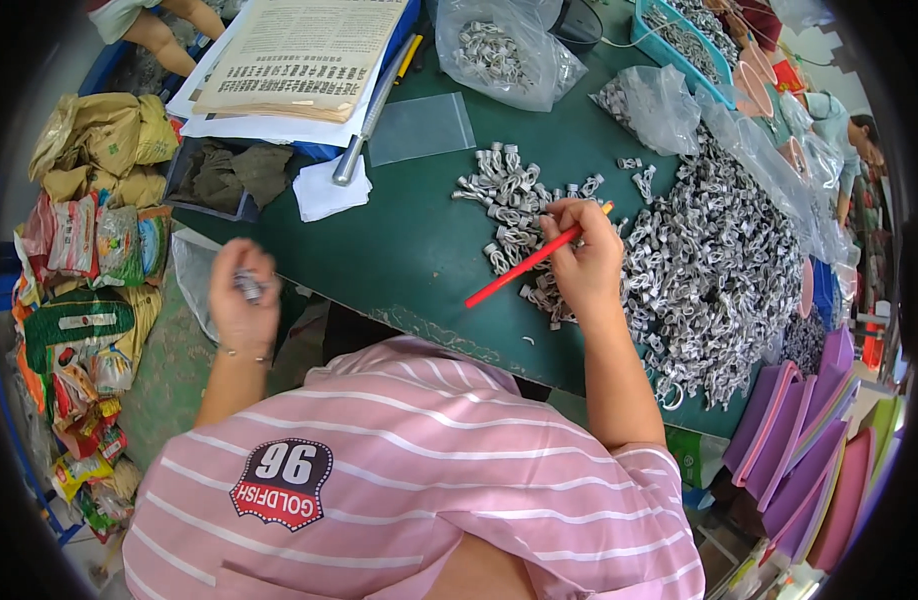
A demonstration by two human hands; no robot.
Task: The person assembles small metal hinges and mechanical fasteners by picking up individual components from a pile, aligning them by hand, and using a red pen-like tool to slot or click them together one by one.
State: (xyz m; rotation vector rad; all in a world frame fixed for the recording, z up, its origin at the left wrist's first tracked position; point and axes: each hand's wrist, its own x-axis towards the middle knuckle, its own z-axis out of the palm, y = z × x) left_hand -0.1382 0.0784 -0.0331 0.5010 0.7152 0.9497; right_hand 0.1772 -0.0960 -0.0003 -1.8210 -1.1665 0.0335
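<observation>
Left hand [245, 305] — curled around grey pieces [248, 286] — sits past the worktable's near edge [434, 333]; right hand [589, 262] pinches a red pen-like stick [519, 270].

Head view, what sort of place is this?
Probably a small-parts workshop: a large heap of small grey pieces lies on the green table, and a clear bag there holds similar-looking ones.

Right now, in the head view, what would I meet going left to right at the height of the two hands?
Colourful bags, left hand, lower end of the red pen, right hand, large heap of small grey pieces.
</observation>
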